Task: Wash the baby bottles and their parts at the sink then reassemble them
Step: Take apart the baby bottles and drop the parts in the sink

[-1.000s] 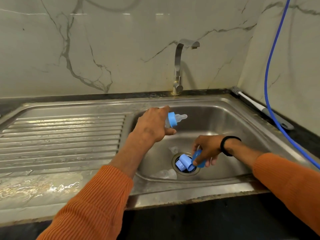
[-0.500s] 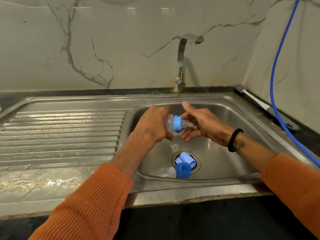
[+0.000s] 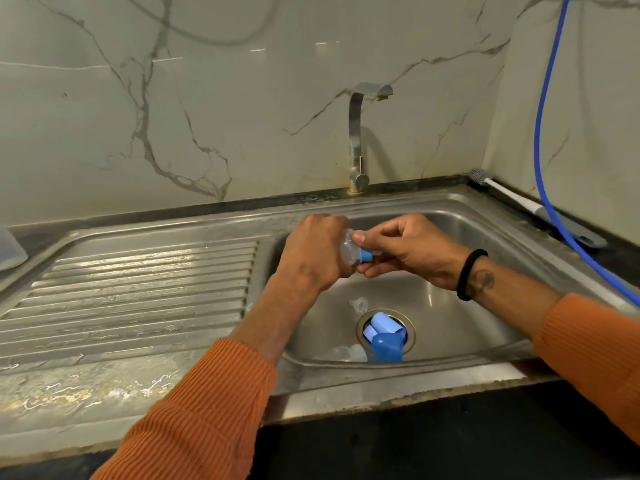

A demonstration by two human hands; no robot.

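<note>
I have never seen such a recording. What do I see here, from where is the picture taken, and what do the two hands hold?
No machine here: a camera worn on a person's head looks down at their own two hands over a steel sink. The left hand grips a small clear baby bottle. The right hand pinches its blue collar end. In the basin, at the drain, lie blue caps and another bottle. Behind stands the tap; no water visibly runs. A brush lies at the right rim.
</note>
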